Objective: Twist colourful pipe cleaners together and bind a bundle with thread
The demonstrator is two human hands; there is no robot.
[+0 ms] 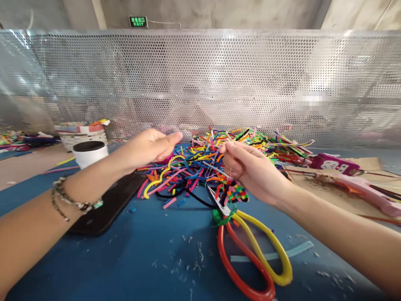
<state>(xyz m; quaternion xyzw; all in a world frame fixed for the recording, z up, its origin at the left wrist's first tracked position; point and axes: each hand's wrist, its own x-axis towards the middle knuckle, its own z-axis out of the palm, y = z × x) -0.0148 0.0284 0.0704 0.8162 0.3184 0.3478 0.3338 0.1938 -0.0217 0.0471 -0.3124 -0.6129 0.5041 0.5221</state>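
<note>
My left hand (153, 146) is raised left of centre, thumb and fingers pressed together; whatever is between them is too small to make out. Across from it, my right hand (249, 165) pinches a thin white thread (214, 161) that loops down from the fingertips. Just under the right hand is a small multicoloured fuzzy piece (236, 193); whether the lower fingers hold it I cannot tell. Partly behind that piece lie scissors (230, 234) with one red and one yellow handle, blades slightly apart. Green fuzzy yarn (219, 218) bunches around their pivot.
Behind my hands spreads a tangled heap of coloured fuzzy stems (194, 167). A black phone-like slab (103, 213) lies under my left forearm, near a white cup (90, 154) and a patterned basket (82, 134). A pink glue gun (366, 190) is at right. A perforated metal screen (200, 75) stands behind.
</note>
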